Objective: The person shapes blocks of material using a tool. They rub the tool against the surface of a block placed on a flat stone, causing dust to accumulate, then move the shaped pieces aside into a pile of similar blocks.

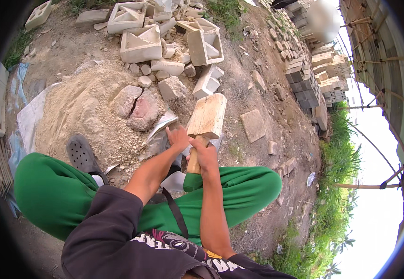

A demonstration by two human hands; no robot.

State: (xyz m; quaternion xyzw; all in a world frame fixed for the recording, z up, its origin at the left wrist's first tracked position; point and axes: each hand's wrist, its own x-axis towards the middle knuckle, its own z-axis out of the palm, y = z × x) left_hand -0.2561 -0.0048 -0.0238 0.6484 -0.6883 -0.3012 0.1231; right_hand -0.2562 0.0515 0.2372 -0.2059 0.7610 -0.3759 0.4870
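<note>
A wooden mallet with a broad, pale, blocky head is held in my right hand. Its fingers wrap round the handle, and the head points away from me. Just left of the mallet, my left hand is lowered with curled fingers, beside a crumpled plastic sheet. What those fingers grip is hidden. A cracked, rounded lump, pinkish on one side, rests on a heap of pale crumbled material ahead and left of my hands.
Broken hollow cream blocks and rubble lie beyond the heap. A flat square slab is on the dirt at right. Stacked grey bricks stand farther right, near grass and a pole-framed shelter. My grey clog touches the heap's near edge.
</note>
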